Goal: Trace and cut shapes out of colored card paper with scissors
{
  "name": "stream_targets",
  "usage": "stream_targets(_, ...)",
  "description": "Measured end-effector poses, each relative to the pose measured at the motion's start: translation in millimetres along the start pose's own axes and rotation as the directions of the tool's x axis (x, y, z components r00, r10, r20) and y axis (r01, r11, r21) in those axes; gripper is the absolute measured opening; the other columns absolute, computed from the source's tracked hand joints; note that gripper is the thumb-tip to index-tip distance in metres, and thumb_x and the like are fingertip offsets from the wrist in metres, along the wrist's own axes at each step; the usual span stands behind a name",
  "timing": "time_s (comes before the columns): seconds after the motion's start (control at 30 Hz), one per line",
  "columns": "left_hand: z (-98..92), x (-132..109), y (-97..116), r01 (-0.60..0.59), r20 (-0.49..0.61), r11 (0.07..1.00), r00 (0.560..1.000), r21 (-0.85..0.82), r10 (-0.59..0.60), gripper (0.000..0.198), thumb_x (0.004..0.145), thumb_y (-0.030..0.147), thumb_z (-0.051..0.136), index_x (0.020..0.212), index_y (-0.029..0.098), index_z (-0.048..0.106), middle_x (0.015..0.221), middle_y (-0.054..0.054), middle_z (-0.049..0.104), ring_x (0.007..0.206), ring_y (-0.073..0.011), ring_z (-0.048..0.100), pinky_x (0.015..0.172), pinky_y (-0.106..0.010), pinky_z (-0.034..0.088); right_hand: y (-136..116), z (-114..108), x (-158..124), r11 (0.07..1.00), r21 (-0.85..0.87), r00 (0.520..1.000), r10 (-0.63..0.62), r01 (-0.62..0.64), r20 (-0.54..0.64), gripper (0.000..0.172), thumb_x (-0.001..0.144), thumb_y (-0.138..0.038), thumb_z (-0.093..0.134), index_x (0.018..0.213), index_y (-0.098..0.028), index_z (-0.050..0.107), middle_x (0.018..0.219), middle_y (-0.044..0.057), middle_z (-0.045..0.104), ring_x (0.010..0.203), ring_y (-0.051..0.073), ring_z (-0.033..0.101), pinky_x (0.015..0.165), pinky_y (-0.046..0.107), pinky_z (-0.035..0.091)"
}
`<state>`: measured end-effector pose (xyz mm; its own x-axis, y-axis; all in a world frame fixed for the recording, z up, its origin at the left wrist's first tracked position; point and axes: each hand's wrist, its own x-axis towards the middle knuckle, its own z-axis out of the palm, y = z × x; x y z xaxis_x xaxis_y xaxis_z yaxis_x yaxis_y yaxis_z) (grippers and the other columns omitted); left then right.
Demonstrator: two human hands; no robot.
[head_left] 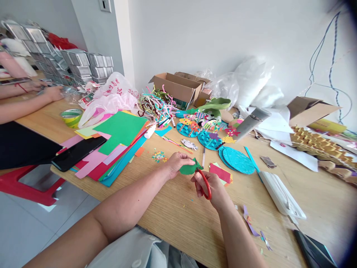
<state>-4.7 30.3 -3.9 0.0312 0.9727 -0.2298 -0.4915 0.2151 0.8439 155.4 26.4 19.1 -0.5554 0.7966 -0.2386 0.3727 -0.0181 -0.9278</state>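
My left hand (177, 163) pinches a small piece of green paper (187, 169) with a leaf-like or fish-like outline. Red-handled scissors (206, 186) are in my right hand (213, 188), their blades at the right edge of the green paper. Just right of my hands lies a small stack of red and light-coloured paper pieces (220, 173). Tiny coloured paper bits (158, 156) are scattered left of my left hand. Behind the hands, colourful paper fish (228, 139) rest on and around blue round plates (210, 140).
Coloured paper sheets (125, 126) and a black phone (78, 152) lie left. A grey bottle (252, 121), two blue ovals (238, 160) and a white power strip (281, 195) are right. Pipe cleaners (156, 106) and a cardboard box (178, 87) stand behind. Another person's hands (52, 93) are far left.
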Motion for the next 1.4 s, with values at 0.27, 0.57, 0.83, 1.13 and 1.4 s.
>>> stream_targets(0.27, 0.0, -2.2, 1.1, -0.003, 0.058, 1.000, 0.998, 0.029, 0.002, 0.024, 0.051, 0.029, 0.075, 0.062, 0.011, 0.064, 0.057, 0.000, 0.060, 0.051, -0.0091, 0.052, 0.052, -0.023, 0.036, 1.7, -0.1, 0.5, 1.000, -0.013, 1.000, 0.001, -0.001, -0.013, 0.053, 0.074, -0.068, 0.054, 0.071, -0.016, 0.058, 0.038, -0.002, 0.051, 0.034, 0.011, 0.043, 0.040, 0.023, 0.027)
stream_targets(0.57, -4.8, 0.5, -3.0, 0.038, 0.202, 0.994, 0.978, 0.098, -0.057, 0.022, 0.054, 0.030, 0.072, 0.062, 0.012, 0.062, 0.056, -0.002, 0.059, 0.050, -0.0107, 0.052, 0.050, -0.024, 0.037, 0.0, -0.4, 0.5, 1.000, 0.002, 1.000, 0.011, -0.011, -0.029, 0.052, 0.072, -0.068, 0.055, 0.071, -0.017, 0.058, 0.038, -0.004, 0.048, 0.034, 0.011, 0.044, 0.038, 0.023, 0.027)
stream_targets(0.83, -4.0, -1.9, -0.6, 0.049, 0.110, 0.998, 0.993, 0.035, -0.053, 0.025, 0.051, 0.026, 0.074, 0.069, 0.012, 0.063, 0.060, -0.002, 0.063, 0.052, -0.0109, 0.055, 0.052, -0.024, 0.041, 0.7, 0.1, 1.3, 0.999, 0.031, 0.997, 0.010, -0.008, -0.076, 0.052, 0.071, -0.069, 0.056, 0.069, -0.017, 0.058, 0.039, -0.004, 0.047, 0.034, 0.012, 0.045, 0.038, 0.023, 0.029)
stream_targets(1.13, -7.7, 1.6, 0.8, 0.106, 0.032, 0.993, 0.994, -0.056, -0.104, 0.020, 0.054, 0.023, 0.073, 0.067, 0.012, 0.062, 0.062, -0.004, 0.065, 0.048, -0.0107, 0.058, 0.044, -0.021, 0.037, 6.7, 1.1, 4.0, 0.999, 0.051, 0.994, 0.020, -0.014, -0.107, 0.053, 0.073, -0.069, 0.054, 0.070, -0.016, 0.058, 0.039, -0.003, 0.048, 0.034, 0.011, 0.042, 0.038, 0.024, 0.027)
stream_targets(1.4, -4.6, 1.1, 3.2, 0.059, -0.039, 0.983, 0.997, -0.175, -0.066, 0.022, 0.054, 0.020, 0.076, 0.069, 0.012, 0.063, 0.060, 0.000, 0.062, 0.051, -0.0080, 0.055, 0.050, -0.020, 0.041, 9.1, 5.1, 6.2, 0.997, 0.073, 0.994, 0.022, -0.014, -0.110, 0.051, 0.074, -0.068, 0.053, 0.070, -0.017, 0.057, 0.039, -0.003, 0.047, 0.034, 0.011, 0.044, 0.039, 0.023, 0.027)
